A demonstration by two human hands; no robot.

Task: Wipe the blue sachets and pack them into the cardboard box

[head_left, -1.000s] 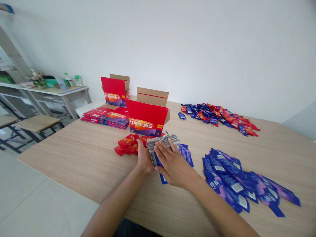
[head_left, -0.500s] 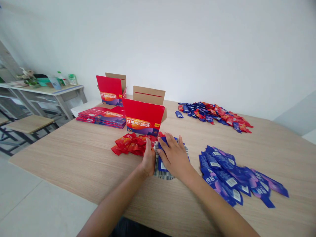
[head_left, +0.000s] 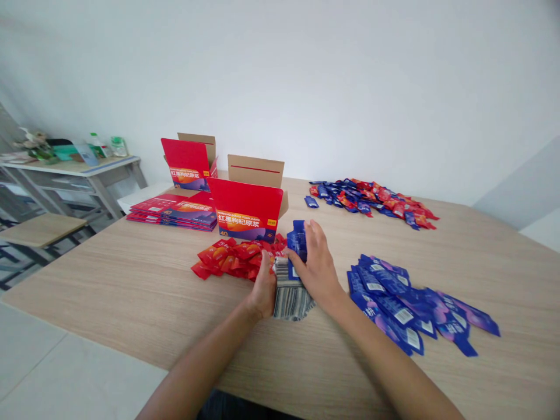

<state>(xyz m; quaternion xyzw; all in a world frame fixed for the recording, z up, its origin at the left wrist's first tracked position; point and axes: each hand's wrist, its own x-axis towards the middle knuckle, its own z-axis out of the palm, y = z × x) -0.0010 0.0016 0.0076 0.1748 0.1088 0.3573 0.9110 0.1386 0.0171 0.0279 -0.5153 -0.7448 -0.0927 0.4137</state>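
Observation:
My right hand (head_left: 319, 268) grips a blue sachet (head_left: 297, 240) between its thumb and fingers, tilted up above the table. Below it lies a striped cloth (head_left: 294, 300) in grey, black and white, which overlaps the sachet's lower end. My left hand (head_left: 263, 289) is closed on the cloth's left edge, thumb up; its fingers are mostly hidden. Just beyond the left hand is a heap of red sachets (head_left: 231, 256), in front of an open red carton (head_left: 245, 204). Blue sachets (head_left: 398, 297) spread out to the right of my right hand.
A second open carton (head_left: 186, 160) stands behind a stack of flat cartons (head_left: 175, 208) on the left. Mixed red and blue sachets (head_left: 371, 198) lie near the wall. Further left are a side table (head_left: 70, 166) with bottles and a stool (head_left: 44, 230).
My right hand was lying flat over the blue sachet on the cloth; now it has lifted and tilted the sachet, uncovering more of the cloth. The view has shifted slightly right.

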